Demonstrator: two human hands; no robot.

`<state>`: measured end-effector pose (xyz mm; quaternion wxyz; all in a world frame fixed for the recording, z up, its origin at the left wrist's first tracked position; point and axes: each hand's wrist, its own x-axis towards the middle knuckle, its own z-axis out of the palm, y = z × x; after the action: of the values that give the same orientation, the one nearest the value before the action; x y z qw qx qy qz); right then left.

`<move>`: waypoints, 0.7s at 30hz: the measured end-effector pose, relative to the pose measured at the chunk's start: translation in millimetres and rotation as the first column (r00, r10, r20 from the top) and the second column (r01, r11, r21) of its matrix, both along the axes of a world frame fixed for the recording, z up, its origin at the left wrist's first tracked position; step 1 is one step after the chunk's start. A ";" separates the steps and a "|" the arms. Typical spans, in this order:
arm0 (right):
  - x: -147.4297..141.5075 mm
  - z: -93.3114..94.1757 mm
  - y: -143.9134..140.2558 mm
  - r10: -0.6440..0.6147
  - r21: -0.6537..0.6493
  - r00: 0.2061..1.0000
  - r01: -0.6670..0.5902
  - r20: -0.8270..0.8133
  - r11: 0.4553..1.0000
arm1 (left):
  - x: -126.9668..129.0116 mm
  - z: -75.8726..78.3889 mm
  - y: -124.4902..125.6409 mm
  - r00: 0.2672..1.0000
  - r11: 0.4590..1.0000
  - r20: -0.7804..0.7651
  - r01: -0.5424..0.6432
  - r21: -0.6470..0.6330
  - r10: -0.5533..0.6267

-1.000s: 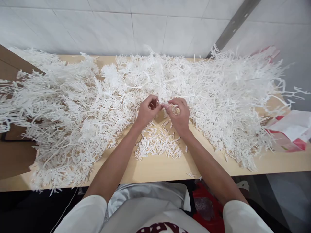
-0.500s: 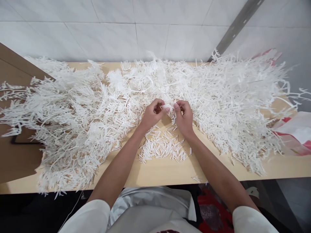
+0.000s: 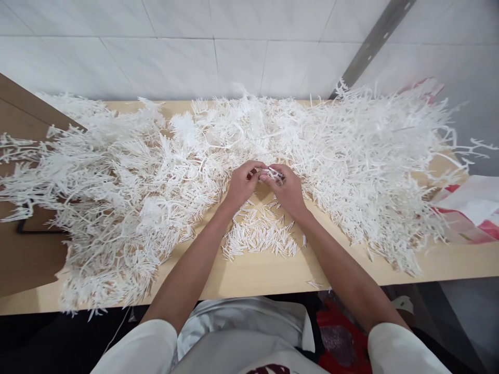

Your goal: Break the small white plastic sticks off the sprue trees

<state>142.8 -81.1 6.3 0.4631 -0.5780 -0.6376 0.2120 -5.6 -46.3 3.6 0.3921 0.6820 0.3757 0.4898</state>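
Observation:
Between my two hands is a small white branched plastic piece [image 3: 276, 175], partly covered by the fingers. My left hand [image 3: 244, 183] pinches its left end between thumb and fingertips. Curled around the right side of the same piece, my right hand [image 3: 287, 188] has its thumb almost touching the left fingertips. Just below the hands, many short white sticks [image 3: 261, 234] lie loose on the wooden table [image 3: 253, 275]. A broad heap of white branched plastic pieces [image 3: 148, 171] spreads behind the hands and to both sides.
On the left a cardboard box [image 3: 27, 259] stands against the heap. A red and white plastic bag [image 3: 473, 208] lies at the right end. Behind the table rises a tiled wall [image 3: 179, 62] with a grey metal post [image 3: 370, 49]. Something red [image 3: 339, 337] sits below the front edge.
My hands have come together; the right hand moved left and now closes round the white piece beside the left fingertips. The view has shifted slightly.

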 end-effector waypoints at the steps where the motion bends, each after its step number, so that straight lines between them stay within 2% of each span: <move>1: 0.1 -0.5 0.7 0.012 0.006 1.000 -0.012 0.022 1.000 | -0.3 -0.7 0.8 1.000 1.000 0.007 -0.009 0.012 0.009; 3: 1.2 -0.6 1.9 0.035 0.018 0.998 -0.036 0.051 0.999 | -1.4 -3.4 3.0 0.999 1.000 0.044 -0.004 0.001 0.004; 9: 7.0 4.0 3.3 0.160 -0.009 0.983 -0.160 0.095 0.987 | -4.1 -8.9 7.3 0.982 0.982 0.165 0.115 -0.148 -0.090; 14: 4.5 2.8 1.8 0.147 0.024 0.967 -0.155 0.207 0.988 | -5.1 -3.4 3.1 0.977 0.973 0.202 0.103 -0.207 -0.060; 18: 0.9 3.2 1.1 0.146 0.037 0.976 -0.154 0.161 0.987 | -5.0 -1.4 1.1 0.974 0.965 0.214 0.124 -0.233 -0.073; 21: -0.1 3.7 1.4 0.084 0.021 0.991 -0.087 0.108 0.996 | -4.1 -3.9 2.4 0.982 0.980 0.178 0.093 -0.177 -0.061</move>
<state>142.8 -79.7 10.0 0.4263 -0.5546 -0.6883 0.1921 -9.8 -44.0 -0.4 0.5032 0.6120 0.3576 0.4942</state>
